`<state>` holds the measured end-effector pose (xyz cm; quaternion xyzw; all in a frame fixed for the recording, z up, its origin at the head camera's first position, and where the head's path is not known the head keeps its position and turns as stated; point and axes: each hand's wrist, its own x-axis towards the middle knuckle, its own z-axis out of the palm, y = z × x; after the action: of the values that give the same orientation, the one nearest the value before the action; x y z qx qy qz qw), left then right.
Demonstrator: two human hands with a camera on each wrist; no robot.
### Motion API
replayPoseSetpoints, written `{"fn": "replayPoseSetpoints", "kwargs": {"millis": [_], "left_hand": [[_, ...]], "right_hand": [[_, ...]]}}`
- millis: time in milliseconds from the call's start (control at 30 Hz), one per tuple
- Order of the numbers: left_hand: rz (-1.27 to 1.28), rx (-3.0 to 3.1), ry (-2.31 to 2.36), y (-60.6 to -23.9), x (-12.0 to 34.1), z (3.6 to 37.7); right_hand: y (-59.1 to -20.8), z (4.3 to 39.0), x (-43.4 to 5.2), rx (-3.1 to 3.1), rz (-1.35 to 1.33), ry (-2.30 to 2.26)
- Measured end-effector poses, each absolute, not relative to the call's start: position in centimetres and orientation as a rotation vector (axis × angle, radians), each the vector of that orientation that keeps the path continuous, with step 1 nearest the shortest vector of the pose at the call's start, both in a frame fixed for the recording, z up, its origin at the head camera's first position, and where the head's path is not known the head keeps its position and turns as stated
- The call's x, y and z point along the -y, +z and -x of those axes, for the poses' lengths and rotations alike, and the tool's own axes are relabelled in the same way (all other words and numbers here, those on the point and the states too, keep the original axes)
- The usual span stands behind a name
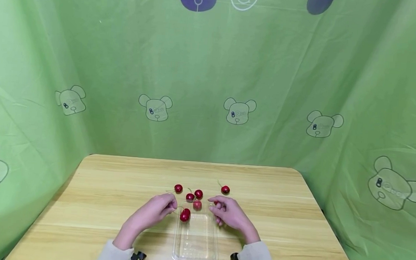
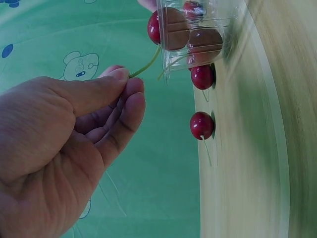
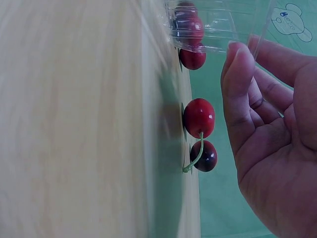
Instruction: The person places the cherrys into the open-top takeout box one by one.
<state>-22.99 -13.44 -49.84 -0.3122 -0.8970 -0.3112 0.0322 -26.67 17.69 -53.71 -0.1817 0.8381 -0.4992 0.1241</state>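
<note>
In the head view my left hand (image 1: pixel 160 207) pinches a thin green stem between thumb and forefinger. The red cherry (image 2: pixel 154 27) on this stem is at the left side of a clear plastic box (image 1: pixel 197 240), part of it seen through the plastic. My right hand (image 1: pixel 229 214) grips the rim of the box at its far right corner, thumb and forefinger on either side. Another cherry (image 1: pixel 197 205) shows through the far wall of the box; whether it lies inside or behind, I cannot tell.
Beyond the box, several loose cherries lie on the wooden table (image 1: pixel 119 180): one cherry (image 1: pixel 178 188) at the left, a pair near the middle, another cherry (image 1: pixel 225 190) at the right. One more is partly hidden by my right hand. A green curtain (image 1: pixel 200 137) surrounds the table.
</note>
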Motion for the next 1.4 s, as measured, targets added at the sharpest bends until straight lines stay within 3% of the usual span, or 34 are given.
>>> {"fn": "replayPoseSetpoints", "kwargs": {"millis": [1400], "left_hand": [[0.971,2.759,-0.876,-50.1,11.8,22.6]], "right_hand": [[-53.4,26.5,-17.7,-2.436,0.522,-1.458]]}}
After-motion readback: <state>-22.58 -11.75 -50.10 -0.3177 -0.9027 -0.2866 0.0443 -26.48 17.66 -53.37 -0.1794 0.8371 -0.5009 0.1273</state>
